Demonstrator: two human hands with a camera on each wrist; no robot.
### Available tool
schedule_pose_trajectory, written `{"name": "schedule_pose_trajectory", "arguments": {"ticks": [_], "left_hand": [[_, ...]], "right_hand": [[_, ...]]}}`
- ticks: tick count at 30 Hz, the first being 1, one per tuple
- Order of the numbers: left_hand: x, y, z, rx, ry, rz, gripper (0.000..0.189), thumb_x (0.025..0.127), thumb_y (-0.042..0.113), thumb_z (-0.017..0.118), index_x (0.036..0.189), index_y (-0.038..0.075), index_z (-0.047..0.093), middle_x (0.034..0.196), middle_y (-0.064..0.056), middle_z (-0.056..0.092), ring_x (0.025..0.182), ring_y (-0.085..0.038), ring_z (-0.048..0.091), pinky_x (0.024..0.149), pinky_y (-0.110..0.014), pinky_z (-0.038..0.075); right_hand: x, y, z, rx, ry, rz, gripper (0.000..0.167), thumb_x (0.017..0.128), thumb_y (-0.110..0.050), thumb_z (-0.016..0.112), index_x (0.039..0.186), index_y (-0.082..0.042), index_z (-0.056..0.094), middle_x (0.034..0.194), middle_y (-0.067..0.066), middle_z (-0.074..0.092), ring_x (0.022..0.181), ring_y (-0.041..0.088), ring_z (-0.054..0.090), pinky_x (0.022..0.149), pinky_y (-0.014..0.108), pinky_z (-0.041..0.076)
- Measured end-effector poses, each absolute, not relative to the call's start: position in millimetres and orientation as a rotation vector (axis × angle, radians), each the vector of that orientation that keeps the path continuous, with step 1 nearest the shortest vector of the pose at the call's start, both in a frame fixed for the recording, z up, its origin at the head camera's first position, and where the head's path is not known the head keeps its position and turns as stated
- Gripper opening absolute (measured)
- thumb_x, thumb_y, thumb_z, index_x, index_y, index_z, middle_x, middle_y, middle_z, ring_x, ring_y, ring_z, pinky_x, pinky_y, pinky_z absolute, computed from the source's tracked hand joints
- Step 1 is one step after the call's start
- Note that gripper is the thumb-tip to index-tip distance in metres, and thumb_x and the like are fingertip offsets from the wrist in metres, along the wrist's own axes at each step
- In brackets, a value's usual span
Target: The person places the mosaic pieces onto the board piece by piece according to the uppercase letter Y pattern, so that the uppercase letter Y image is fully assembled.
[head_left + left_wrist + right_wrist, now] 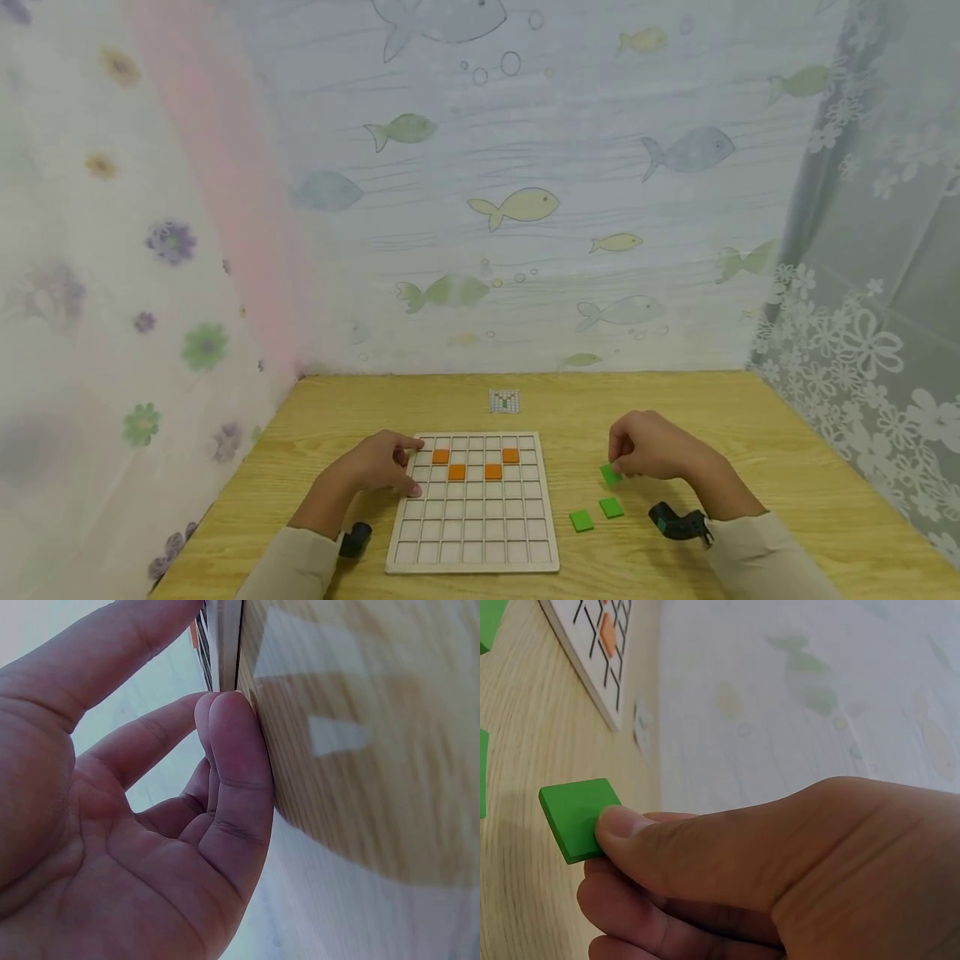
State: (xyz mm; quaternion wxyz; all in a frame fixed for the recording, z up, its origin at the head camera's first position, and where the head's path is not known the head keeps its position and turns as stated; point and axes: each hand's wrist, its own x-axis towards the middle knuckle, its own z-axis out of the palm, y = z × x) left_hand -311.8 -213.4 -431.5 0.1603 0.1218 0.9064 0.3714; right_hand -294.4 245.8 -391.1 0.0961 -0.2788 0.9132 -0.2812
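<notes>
Head view showed your right hand point(651, 446) pinching a green tile point(608, 476) between thumb and fingers, right of the grid board point(473, 531) on the table point(645, 558), while your left hand point(375, 463), fingers partly bent, touched the board's left edge.

Wood-grain table point(675, 392): white gridded board point(472, 529), two green tiles point(611, 507) beside it, small grid card point(504, 401) beyond.

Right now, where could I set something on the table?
The table is bare far left, between the small card and flowered curtain, and far right, beyond the right grip. Crowded between that grip and the board, where two green tiles lie.
</notes>
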Motion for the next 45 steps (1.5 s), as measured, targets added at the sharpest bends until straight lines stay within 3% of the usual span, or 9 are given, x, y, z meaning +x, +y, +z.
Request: {"name": "schedule_pose_trajectory", "arguments": {"ticks": [12,18,29,38,45], "left_hand": [[-312.7,-211.6,-432.7,0.340,2.608,1.038,0.076,0.076,0.015,0.094,0.145,0.010,0.062,0.092,-0.008,0.054,0.074,-0.019,0.046,0.064,-0.034,0.040],[-312.9,-211.2,-431.4,0.323,2.595,1.057,0.076,0.076,0.013,0.093,0.145,0.009,0.062,0.087,-0.008,0.051,0.069,-0.018,0.043,0.062,-0.033,0.038],[-309.6,-210.5,-429.2,0.294,2.606,1.057,0.076,0.075,0.011,0.093,0.144,0.010,0.062,0.092,-0.009,0.053,0.073,-0.019,0.045,0.063,-0.034,0.040],[-309.6,-211.5,-427.9,0.322,2.604,1.061,0.077,0.076,0.012,0.093,0.145,0.008,0.061,0.091,-0.008,0.052,0.070,-0.018,0.044,0.061,-0.032,0.038],[-309.9,-211.0,-429.6,0.329,2.595,1.073,0.076,0.076,0.012,0.093,0.145,0.008,0.062,0.086,-0.007,0.050,0.065,-0.017,0.041,0.060,-0.032,0.037]], "right_hand": [[-304.0,220.3,-386.0,-0.893,2.732,-0.832,0.011,0.092,-0.007,0.078,0.085,-0.013,0.071,0.075,-0.001,0.068,0.063,0.016,0.062,0.059,0.030,0.051],[-307.8,204.3,-384.7,-0.905,2.740,-0.851,0.011,0.092,-0.008,0.077,0.085,-0.014,0.072,0.076,-0.002,0.068,0.064,0.012,0.061,0.059,0.031,0.051],[-316.0,174.3,-388.3,-0.906,2.664,-0.957,0.009,0.093,-0.007,0.077,0.086,-0.012,0.074,0.074,0.000,0.071,0.066,0.024,0.067,0.061,0.034,0.054],[-316.4,148.1,-391.9,-0.875,2.616,-1.049,0.005,0.092,-0.006,0.077,0.087,-0.008,0.075,0.076,0.006,0.073,0.066,0.024,0.068,0.062,0.034,0.055],[-319.2,135.2,-413.0,-0.838,2.588,-1.149,0.004,0.091,-0.008,0.079,0.088,-0.007,0.077,0.078,0.004,0.074,0.069,0.024,0.071,0.062,0.036,0.058]]}}
